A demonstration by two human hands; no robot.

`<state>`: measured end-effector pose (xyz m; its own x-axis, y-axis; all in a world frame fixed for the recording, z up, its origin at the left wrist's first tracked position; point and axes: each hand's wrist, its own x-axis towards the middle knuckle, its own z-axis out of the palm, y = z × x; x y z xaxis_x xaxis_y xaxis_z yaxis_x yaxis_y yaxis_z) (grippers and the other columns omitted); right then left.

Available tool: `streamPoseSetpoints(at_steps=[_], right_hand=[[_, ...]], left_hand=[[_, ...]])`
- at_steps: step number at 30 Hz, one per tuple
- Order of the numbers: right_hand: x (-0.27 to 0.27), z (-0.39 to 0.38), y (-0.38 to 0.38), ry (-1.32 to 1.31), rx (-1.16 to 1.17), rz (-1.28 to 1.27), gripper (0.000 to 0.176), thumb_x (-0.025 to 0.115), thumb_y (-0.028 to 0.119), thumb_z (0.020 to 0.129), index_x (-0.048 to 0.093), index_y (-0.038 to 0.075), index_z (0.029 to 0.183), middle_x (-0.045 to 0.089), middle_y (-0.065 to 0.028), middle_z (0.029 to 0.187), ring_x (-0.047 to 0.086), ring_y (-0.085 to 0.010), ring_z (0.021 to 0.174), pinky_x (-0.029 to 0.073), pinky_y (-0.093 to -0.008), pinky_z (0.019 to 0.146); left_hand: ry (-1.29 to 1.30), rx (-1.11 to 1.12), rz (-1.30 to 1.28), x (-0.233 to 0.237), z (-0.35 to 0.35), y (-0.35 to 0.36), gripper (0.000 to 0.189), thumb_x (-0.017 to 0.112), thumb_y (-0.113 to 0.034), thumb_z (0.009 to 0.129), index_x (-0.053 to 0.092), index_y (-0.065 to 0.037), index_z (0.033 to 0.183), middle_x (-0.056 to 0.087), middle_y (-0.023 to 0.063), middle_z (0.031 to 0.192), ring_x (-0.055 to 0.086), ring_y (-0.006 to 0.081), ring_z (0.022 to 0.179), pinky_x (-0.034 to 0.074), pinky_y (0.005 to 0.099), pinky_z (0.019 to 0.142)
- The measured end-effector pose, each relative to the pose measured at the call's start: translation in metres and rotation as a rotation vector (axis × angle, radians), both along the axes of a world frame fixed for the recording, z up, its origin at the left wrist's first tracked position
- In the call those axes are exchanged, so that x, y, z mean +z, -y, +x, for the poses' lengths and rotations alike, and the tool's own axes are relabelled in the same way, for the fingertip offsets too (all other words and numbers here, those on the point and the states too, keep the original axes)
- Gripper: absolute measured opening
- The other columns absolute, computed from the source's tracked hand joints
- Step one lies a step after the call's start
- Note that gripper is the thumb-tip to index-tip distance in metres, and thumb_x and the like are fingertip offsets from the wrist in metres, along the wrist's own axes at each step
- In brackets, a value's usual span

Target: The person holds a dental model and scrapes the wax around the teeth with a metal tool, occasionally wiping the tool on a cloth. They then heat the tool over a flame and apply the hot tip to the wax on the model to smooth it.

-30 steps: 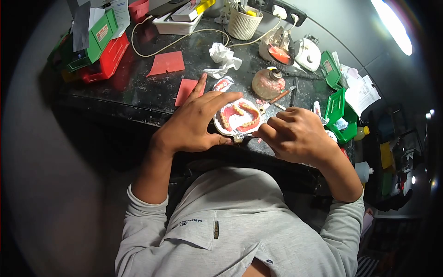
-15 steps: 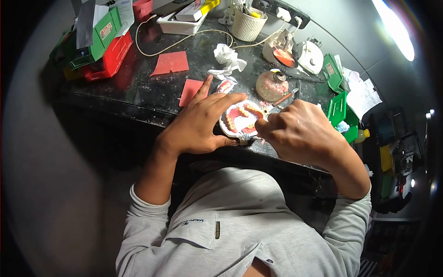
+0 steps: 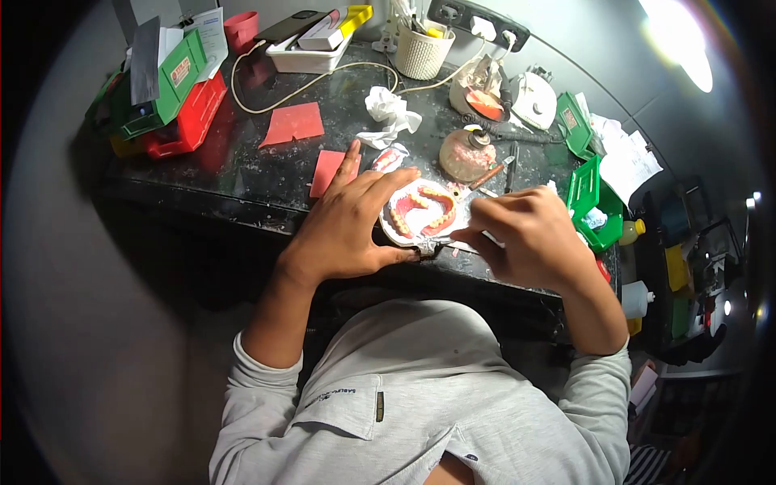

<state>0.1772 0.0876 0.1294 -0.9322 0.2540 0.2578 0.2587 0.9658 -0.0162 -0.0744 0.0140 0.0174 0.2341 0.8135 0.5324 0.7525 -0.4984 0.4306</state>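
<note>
A dental plaster model [image 3: 386, 225] with pink wax gums and a curved row of yellowish teeth sits at the table's front edge. My left hand [image 3: 349, 214] steadies it from the left, thumb at the near side and fingers over the far side. To its right, my right hand [image 3: 525, 234] is closed in a pinch by the model's edge. What it pinches is mostly hidden; a thin pale piece shows beside the fingers. A brown-handled knife [image 3: 487, 175] lies just beyond. Behind my left fingertips is a smaller white piece with pink on it [image 3: 389, 158].
Red wax sheets [image 3: 293, 124] and crumpled white paper [image 3: 391, 113] lie farther back. A round glass burner [image 3: 466, 156] stands behind the knife. Green and red bins [image 3: 187, 113] are at left, and an open green box [image 3: 602, 230] at right. A white cable [image 3: 323, 75] crosses the back.
My right hand has drawn back to the right from the model's teeth. My left hand stays around the model. The whole view has shifted slightly.
</note>
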Motion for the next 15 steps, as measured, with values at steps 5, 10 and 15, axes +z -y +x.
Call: streamPoseSetpoints(at_steps=[5, 10, 15], right_hand=[[-0.027, 0.036, 0.004, -0.214, -0.292, 0.002, 0.032, 0.083, 0.023, 0.092, 0.056, 0.009, 0.082, 0.062, -0.0077, 0.061, 0.065, -0.0304, 0.054, 0.044, -0.0447, 0.048], [-0.053, 0.050, 0.028, -0.192, -0.425, 0.072, 0.031, 0.080, 0.022, 0.094, 0.055, 0.010, 0.080, 0.060, -0.0062, 0.060, 0.064, -0.0276, 0.052, 0.045, -0.0422, 0.048], [-0.064, 0.056, 0.032, -0.228, -0.437, 0.091, 0.028, 0.076, 0.023, 0.097, 0.057, 0.010, 0.081, 0.060, -0.0054, 0.062, 0.063, -0.0264, 0.052, 0.046, -0.0408, 0.048]], left_hand=[[-0.075, 0.203, 0.107, 0.011, 0.047, 0.014, 0.097, 0.094, -0.046, 0.068, 0.056, 0.004, 0.143, 0.062, 0.0178, 0.117, 0.058, 0.0345, 0.124, 0.012, 0.0648, 0.133], [-0.140, 0.369, 0.112, 0.007, 0.089, 0.020, 0.096, 0.092, -0.051, 0.067, 0.057, -0.001, 0.141, 0.054, 0.0187, 0.110, 0.054, 0.0376, 0.113, 0.019, 0.0694, 0.128], [-0.177, 0.429, 0.112, 0.007, 0.097, 0.020, 0.094, 0.093, -0.053, 0.067, 0.057, -0.003, 0.138, 0.052, 0.0173, 0.109, 0.052, 0.0365, 0.110, 0.026, 0.0620, 0.123]])
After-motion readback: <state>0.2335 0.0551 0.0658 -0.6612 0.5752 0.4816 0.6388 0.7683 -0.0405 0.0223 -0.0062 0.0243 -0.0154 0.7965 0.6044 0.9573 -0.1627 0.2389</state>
